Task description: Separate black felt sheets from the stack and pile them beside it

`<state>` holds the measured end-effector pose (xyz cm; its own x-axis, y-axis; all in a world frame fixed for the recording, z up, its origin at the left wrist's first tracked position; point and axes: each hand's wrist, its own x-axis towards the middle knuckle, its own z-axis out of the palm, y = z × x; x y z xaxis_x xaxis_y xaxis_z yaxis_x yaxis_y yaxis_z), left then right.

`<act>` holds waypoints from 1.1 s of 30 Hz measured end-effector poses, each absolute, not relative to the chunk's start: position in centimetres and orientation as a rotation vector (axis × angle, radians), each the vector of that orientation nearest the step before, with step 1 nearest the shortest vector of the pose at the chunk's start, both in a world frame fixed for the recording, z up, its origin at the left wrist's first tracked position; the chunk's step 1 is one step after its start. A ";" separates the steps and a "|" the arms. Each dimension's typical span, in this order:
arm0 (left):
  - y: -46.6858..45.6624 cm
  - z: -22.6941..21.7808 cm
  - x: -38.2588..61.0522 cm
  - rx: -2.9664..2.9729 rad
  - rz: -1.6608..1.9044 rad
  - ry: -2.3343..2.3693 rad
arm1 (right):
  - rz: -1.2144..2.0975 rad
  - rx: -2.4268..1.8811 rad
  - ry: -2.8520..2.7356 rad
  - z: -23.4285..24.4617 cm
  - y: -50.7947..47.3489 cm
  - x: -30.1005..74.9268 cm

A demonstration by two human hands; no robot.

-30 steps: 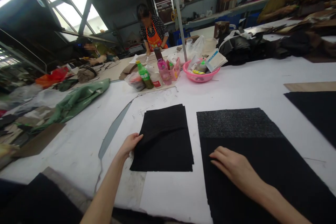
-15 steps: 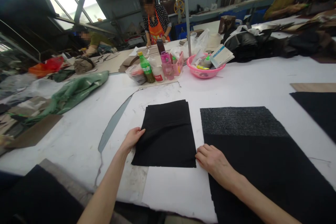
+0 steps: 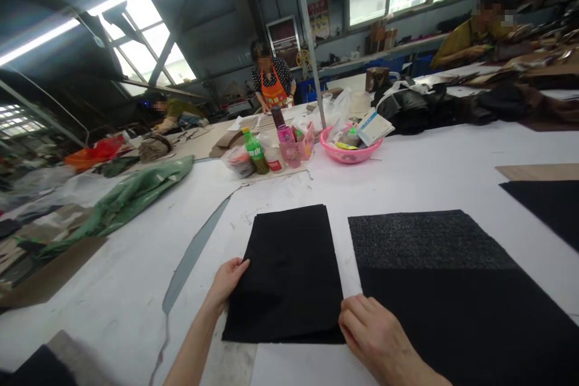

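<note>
Two bare hands meet a small black sheet (image 3: 289,277), which lies flat on the white-covered bench (image 3: 434,175), nearer the wearer than the pink basin (image 3: 350,157) and left of it. Its long axis runs away from the wearer, toward the basin's side of the bench, so the sheet stands between the hands. From the left hand (image 3: 230,280) it extends to the right; from the right hand (image 3: 371,327) it reaches leftward and away. The right hand is closer to the sheet's near edge, beside that corner, while the left is about midway along the opposite side.

The left hand is nearly closed, with thumb and finger pinching the edge. The right is loosely curled at the other edge; its fingertips are hidden, so whether it grips cannot be told.

Matt and thin, the sheet looks like cloth or soft lining, roughly rectangular, its far edge slightly stepped as if layered. Nearer than the basin and right of it spreads a larger black piece (image 3: 456,319), smooth except for a speckled, rough grey band (image 3: 416,241) along its far end. Left of the basin stand a glossy green bottle (image 3: 256,154) and a pink box (image 3: 307,142).
</note>
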<state>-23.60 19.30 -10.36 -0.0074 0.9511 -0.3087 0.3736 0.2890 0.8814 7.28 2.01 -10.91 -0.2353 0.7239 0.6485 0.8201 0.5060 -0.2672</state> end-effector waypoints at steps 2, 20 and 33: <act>19.3 -10.5 -23.7 1.241 0.744 1.567 | -0.190 -1.241 -2.002 -11.4 2.1 6.8; 19.8 -11.3 -24.1 1.218 0.777 1.598 | -0.238 -1.248 -1.939 -13.9 2.0 6.3; 19.9 -11.4 -24.0 1.201 0.765 1.626 | 0.034 -1.377 -2.017 -12.6 0.1 7.5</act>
